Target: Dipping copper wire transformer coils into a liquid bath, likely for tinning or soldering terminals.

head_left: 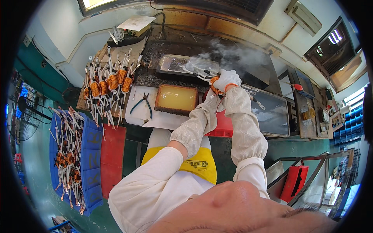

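Note:
My right hand [228, 80], in a white glove with an orange band at the wrist, is closed round a toroidal coil [214, 83] wound with copper wire. Just below it, my gloved left hand [212, 97] is closed at the coil's near side, its fingers partly hidden. White leads [194, 72] run from the coil to the left, their ends over a rectangular metal pot [171, 64]; the smoke hides whether they touch its contents. Other leads with ring terminals [261, 105] stick out to the right, beyond my right wrist. Smoke [221, 52] rises around the pot.
A pan of yellowish liquid [176, 98] stands nearer me, beside blue-handled pliers [142, 105]. Several coils [112, 81] are heaped at the left. A blue crate [93, 155] of more coils stands lower left. A grey tray [272, 116] lies right, a red bin [223, 126] below my hands.

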`<state>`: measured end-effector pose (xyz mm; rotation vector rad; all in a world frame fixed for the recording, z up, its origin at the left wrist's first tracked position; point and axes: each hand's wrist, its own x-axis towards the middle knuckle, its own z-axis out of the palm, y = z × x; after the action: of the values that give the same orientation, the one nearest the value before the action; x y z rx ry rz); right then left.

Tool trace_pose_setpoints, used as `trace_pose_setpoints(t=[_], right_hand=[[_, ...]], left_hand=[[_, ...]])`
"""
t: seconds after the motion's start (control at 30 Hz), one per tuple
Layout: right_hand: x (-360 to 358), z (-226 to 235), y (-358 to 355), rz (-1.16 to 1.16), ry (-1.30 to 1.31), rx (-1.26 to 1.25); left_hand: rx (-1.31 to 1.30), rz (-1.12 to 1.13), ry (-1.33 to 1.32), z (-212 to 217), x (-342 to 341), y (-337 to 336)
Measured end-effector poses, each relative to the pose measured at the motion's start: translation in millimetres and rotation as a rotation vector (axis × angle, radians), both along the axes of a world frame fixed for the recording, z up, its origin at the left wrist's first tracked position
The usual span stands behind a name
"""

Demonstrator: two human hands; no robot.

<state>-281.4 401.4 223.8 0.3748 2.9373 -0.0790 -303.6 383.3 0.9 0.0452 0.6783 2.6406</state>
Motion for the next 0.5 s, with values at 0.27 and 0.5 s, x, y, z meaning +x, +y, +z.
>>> trace_pose_setpoints(t=[0.27,0.5], right_hand=[[-3,0,1,-0.021,-0.027,0.019],[-1,3,-2,-0.011,-0.027,0.027]], left_hand=[[-0.151,0.051,0.176,5,12,-7],[-0.282,0.1,0.329,12,17,-10]])
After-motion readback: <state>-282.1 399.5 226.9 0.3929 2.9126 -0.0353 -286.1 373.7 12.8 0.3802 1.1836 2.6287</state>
